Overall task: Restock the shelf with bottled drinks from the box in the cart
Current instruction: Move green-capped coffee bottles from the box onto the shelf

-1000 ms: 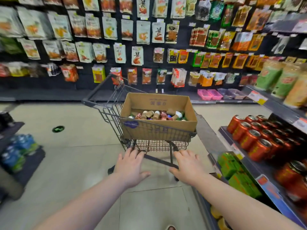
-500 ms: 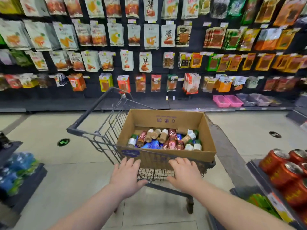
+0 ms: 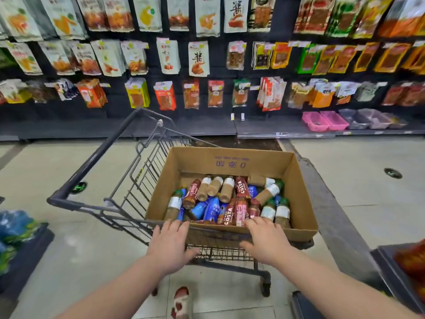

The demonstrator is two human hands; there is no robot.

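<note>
A brown cardboard box (image 3: 230, 161) sits in a dark wire shopping cart (image 3: 128, 180) right in front of me. Several bottled drinks (image 3: 226, 199) lie jumbled in it: tan ones with white caps, blue ones and dark red Costa ones. My left hand (image 3: 169, 246) holds the cart's near rim at the box's left front corner, fingers over the top edge and thumb outside. My right hand (image 3: 265, 242) holds the same rim further right. Both hands hold no bottle.
A dark wall rack of hanging snack packets (image 3: 199, 58) faces me across the tiled aisle. Pink and grey bins (image 3: 326, 120) stand on its low ledge. Blue packs (image 3: 13, 226) sit on a low shelf at left. A shelf corner with red goods (image 3: 409, 261) juts in at right. My shoe (image 3: 181, 300) is below the cart.
The cart with the box has come closer and now fills the lower middle. The shelf of red cans at right has slid mostly out of view. Both hands stay on the rim.
</note>
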